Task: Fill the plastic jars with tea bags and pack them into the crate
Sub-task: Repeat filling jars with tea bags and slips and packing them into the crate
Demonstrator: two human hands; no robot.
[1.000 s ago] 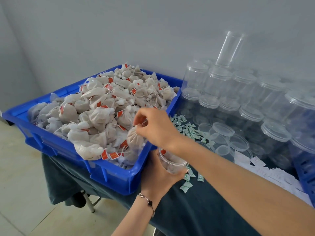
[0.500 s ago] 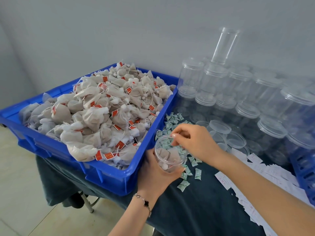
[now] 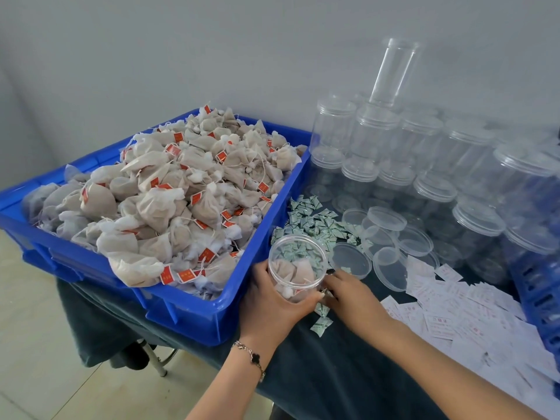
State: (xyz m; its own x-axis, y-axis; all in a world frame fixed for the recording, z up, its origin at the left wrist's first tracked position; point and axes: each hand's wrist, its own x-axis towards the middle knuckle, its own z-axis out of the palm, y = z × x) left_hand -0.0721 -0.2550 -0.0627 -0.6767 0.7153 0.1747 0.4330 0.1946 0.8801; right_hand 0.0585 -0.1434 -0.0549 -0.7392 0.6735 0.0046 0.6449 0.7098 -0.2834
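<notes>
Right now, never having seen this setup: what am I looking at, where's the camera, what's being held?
There is no machine here, just a person's bare hands filmed by a head-worn camera looking down. The left hand grips a clear lidless plastic jar holding a few tea bags. The right hand reaches among small green-printed sachets on the dark table cloth; whether it holds one is unclear. Left is a blue plastic crate heaped with beige tea bags. Behind are stacked clear lidded jars, loose lids and white paper slips.
</notes>
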